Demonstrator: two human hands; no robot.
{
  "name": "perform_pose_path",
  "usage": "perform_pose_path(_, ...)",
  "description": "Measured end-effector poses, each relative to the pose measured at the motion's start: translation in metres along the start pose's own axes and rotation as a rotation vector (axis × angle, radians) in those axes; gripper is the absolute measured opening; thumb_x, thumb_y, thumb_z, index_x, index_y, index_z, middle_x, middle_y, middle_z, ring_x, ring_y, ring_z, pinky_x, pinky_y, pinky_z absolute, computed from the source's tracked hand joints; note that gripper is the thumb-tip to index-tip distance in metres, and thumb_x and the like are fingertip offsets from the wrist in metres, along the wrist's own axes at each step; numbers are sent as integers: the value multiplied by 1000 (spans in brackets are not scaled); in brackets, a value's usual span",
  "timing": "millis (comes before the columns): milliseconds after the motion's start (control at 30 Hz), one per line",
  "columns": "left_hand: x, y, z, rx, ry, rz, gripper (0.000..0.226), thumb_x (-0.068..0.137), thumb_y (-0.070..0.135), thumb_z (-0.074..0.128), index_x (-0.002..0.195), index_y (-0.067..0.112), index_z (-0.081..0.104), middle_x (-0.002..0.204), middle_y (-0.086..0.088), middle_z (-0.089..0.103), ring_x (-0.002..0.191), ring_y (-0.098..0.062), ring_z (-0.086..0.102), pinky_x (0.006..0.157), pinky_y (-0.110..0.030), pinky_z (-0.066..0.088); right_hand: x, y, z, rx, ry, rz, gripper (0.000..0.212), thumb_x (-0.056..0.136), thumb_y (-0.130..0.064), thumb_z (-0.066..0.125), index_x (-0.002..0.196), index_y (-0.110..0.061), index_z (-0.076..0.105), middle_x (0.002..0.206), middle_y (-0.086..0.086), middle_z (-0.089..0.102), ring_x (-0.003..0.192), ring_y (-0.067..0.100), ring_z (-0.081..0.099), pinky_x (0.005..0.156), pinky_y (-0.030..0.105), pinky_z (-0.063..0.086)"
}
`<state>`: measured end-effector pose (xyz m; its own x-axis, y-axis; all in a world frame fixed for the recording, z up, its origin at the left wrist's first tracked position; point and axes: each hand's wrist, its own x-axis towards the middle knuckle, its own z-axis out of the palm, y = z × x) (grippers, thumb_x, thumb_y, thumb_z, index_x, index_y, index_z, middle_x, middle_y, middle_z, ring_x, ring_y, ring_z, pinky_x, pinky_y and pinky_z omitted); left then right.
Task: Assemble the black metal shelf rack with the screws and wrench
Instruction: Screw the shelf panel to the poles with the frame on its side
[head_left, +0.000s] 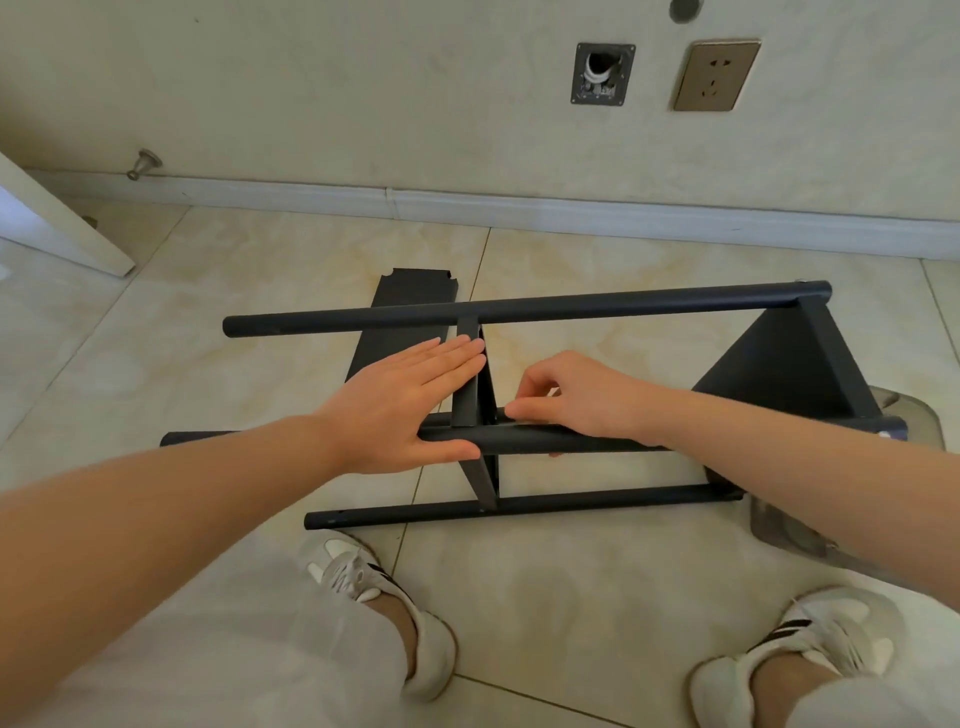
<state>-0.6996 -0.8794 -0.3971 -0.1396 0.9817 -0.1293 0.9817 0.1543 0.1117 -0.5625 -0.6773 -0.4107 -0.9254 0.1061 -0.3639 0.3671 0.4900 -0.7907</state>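
The black metal shelf rack (597, 304) lies on its side on the tiled floor, with three round posts showing and two shelf panels fixed between them. My left hand (410, 400) lies flat with straight fingers against the middle shelf panel (475, 395), thumb under the near upper post (571, 441). My right hand (582, 400) rests on that post just right of the panel, its fingers curled and pinching something small and thin that I cannot make out. A loose black shelf panel (410, 296) lies on the floor behind the rack.
A wall with a skirting board runs along the back, with a socket (717, 75) and an open wall box (602, 73). A white door edge (62, 228) stands at the left. A grey translucent plastic item (789, 530) lies under the rack's right end. My two shoes are near the front.
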Motion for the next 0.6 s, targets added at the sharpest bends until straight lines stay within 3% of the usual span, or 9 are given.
perform_pose_path(100, 1, 0, -2, 9, 56, 43, 91, 90, 75, 34, 154, 11, 23, 162, -4, 23, 151, -17, 18, 123, -35, 14, 9, 3, -2, 84, -74, -4, 14, 90, -36, 68, 88, -24, 74, 85, -4, 73, 76, 2, 67, 60, 8, 48)
perform_pose_path(233, -1, -3, 4, -44, 70, 38, 92, 89, 72, 42, 155, 9, 29, 163, -3, 22, 152, -16, 16, 124, -34, 16, 21, 7, 1, 126, -154, -1, 7, 89, -31, 70, 87, -28, 76, 85, -10, 75, 79, 0, 68, 60, 5, 48)
perform_pose_path(400, -3, -1, 8, -90, 83, 19, 92, 88, 73, 46, 155, 12, 30, 163, 0, 26, 152, -16, 18, 124, -36, 15, 39, 13, 1, 237, -290, 73, 11, 91, -19, 69, 100, -16, 74, 89, -3, 77, 84, 9, 73, 79, 24, 60)
perform_pose_path(600, -14, 4, 15, -88, 112, 39, 92, 88, 72, 47, 154, 11, 32, 161, -3, 30, 152, -19, 21, 124, -40, 17, 54, 11, 3, 312, -431, 81, 9, 89, -20, 71, 96, -14, 72, 93, 2, 77, 87, 13, 73, 90, 33, 58)
